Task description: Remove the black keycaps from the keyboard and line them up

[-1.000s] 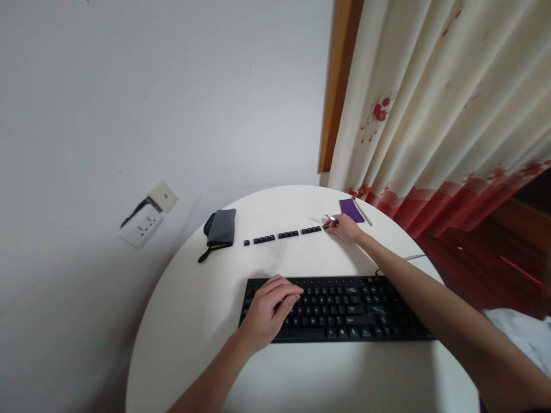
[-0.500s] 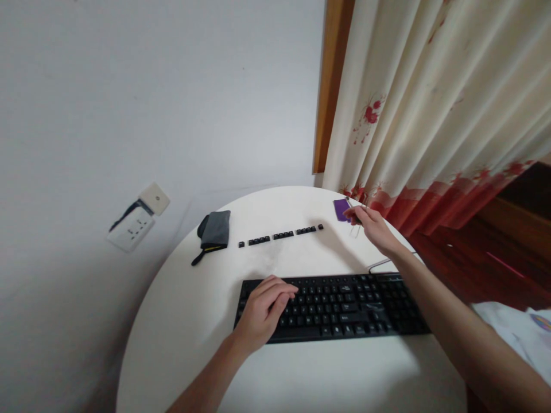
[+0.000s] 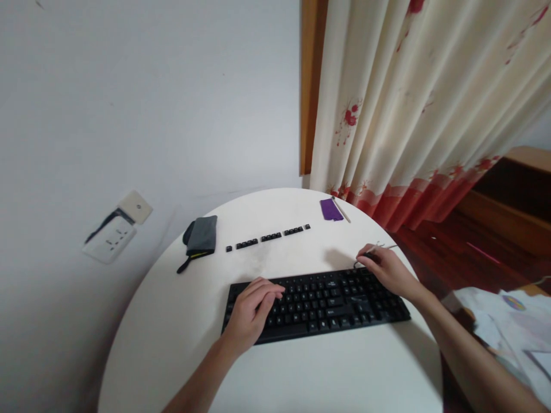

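Observation:
A black keyboard (image 3: 331, 304) lies on the white round table (image 3: 327, 373). My left hand (image 3: 252, 312) rests over its left end, fingers stretched out and holding nothing. Above the keyboard's upper right corner, my right hand (image 3: 390, 272) is closed around a keycap puller (image 3: 373, 256) with a dark handle and thin wire ends. Behind the keyboard, loose black keycaps (image 3: 271, 236) form a row in small groups. The top row of the keyboard is partly hidden by my left hand.
A grey pouch (image 3: 203, 234) with a black strap lies at the table's left. Near the far right edge are a purple cloth (image 3: 330, 210) and a thin stick-like tool (image 3: 342, 210). A wall socket (image 3: 109, 238) is at left, a curtain (image 3: 365, 115) at right.
My right hand has come back from beside the purple cloth to the keyboard's upper right corner, bringing the keycap puller. My left hand stays on the keyboard. The view has shifted slightly right.

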Demonstrator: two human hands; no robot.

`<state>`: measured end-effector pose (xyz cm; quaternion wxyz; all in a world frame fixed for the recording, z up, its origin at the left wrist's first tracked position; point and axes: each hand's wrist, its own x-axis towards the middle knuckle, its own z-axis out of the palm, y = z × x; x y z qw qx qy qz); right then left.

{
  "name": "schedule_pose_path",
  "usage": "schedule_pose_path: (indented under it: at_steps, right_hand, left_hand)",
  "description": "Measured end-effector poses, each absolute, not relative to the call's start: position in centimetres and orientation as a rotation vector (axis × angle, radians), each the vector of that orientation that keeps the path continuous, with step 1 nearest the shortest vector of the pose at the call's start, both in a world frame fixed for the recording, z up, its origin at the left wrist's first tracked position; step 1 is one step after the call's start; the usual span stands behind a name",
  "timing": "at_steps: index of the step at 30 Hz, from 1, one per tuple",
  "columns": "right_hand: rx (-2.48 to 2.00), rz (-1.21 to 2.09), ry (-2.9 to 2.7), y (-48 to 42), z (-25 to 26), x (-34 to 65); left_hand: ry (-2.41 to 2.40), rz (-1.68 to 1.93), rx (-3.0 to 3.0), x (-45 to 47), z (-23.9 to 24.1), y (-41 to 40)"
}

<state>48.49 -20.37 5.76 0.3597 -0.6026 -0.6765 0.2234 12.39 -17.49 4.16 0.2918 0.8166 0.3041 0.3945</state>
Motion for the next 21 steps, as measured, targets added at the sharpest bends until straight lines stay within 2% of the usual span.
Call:
schedule_pose_path:
  at_steps: [12,21]
  right_hand:
    - [-1.446,0.663,-1.961,-19.9,7.1,46.6]
    - [-1.575,0.574,-1.917,-19.5,5.2,46.5]
  left_hand:
    - [0.813,1.049,2.183,12.4,4.2,-17.5]
    - [0.795,1.052,2.16,12.2,4.0,-17.5]
